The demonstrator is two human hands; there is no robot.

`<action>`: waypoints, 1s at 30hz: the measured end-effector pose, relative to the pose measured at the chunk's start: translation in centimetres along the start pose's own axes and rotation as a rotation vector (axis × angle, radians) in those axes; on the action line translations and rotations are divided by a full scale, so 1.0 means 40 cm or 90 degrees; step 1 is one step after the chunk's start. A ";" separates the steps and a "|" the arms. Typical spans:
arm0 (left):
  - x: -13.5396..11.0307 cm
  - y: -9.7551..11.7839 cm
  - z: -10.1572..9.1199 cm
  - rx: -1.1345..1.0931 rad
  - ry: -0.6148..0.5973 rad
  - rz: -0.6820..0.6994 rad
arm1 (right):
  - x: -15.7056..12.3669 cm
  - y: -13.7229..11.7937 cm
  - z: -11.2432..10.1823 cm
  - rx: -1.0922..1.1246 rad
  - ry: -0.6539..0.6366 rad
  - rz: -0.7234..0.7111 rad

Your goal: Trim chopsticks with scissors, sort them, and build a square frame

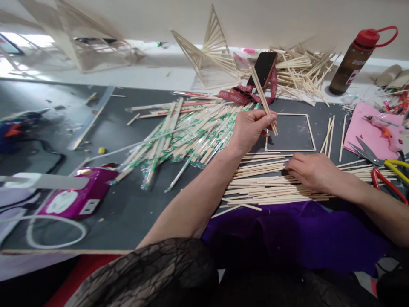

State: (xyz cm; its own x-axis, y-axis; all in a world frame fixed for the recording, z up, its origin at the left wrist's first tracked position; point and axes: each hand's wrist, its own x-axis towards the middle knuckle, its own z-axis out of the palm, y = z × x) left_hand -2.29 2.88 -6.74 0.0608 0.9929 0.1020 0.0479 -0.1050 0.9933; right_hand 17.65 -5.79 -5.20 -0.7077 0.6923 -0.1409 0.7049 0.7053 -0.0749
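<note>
My left hand is raised above the table, thumb and fingers closed around a few bare wooden chopsticks that tilt up to the left. Behind and below it, a rectangular frame of thin sticks lies flat on the dark tabletop. My right hand rests on a spread of loose chopsticks. Its fingers are curled together, and whatever is between the fingertips is hidden. Left of my left forearm lies a heap of chopsticks in clear and green wrappers.
Behind stand a stick model, a phone with a red lanyard, a stick pile and a bottle. At right, pliers lie near pink cloth. At left are a magenta power strip and a cable.
</note>
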 end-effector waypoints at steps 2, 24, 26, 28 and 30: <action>-0.001 0.003 0.000 -0.003 0.002 0.007 | 0.015 0.001 0.006 -0.050 0.019 0.023; -0.047 0.099 -0.073 0.056 0.085 0.090 | 0.019 0.020 -0.060 0.160 -0.095 -0.019; -0.069 0.098 -0.076 0.058 0.083 0.079 | 0.034 0.021 -0.065 0.113 -0.085 0.031; -0.092 0.094 -0.077 0.061 0.088 0.064 | 0.045 0.029 -0.067 0.076 -0.060 0.078; -0.111 0.088 -0.077 0.071 0.095 0.050 | 0.049 0.040 -0.069 0.059 -0.029 0.119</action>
State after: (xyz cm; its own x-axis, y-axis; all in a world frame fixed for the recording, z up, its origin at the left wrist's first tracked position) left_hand -5.48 -1.72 -3.54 -0.0800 0.9778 0.1939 0.1591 -0.1795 0.9708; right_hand 17.27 -2.88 -2.87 -0.5622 0.8011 -0.2056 0.8270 0.5462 -0.1331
